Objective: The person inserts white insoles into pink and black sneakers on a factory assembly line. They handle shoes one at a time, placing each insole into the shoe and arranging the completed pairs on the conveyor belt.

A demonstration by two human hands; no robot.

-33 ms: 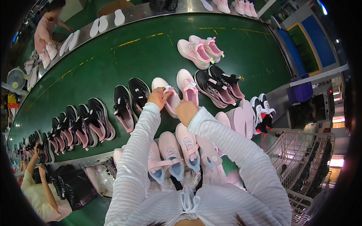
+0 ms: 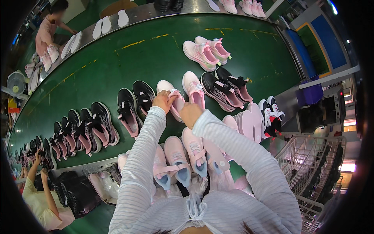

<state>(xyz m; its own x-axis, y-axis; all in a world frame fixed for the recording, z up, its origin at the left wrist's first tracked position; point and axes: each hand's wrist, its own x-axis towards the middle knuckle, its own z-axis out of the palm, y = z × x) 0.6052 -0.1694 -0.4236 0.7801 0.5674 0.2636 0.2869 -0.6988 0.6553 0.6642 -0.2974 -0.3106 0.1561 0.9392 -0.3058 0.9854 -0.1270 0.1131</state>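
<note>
On the green bench a white-and-pink sneaker lies with its toe pointing away. My left hand grips its left side near the tongue, fingers closed. My right hand is closed at the right edge of its heel opening; the fingertips are partly hidden. The matching sneaker sits just to the right, untouched. A pair of black sneakers with pink lining lies left of my left hand. Another black pair is on the right.
Pale pink sneakers with blue lining stand close to my body, between my forearms. Pink insoles lie at the right. Several black sneakers line the left. A pink pair sits farther off. Wire racks stand right; two people work at left.
My right hand has shifted very slightly left along the sneaker's heel opening. My left hand and the shoes stay in place.
</note>
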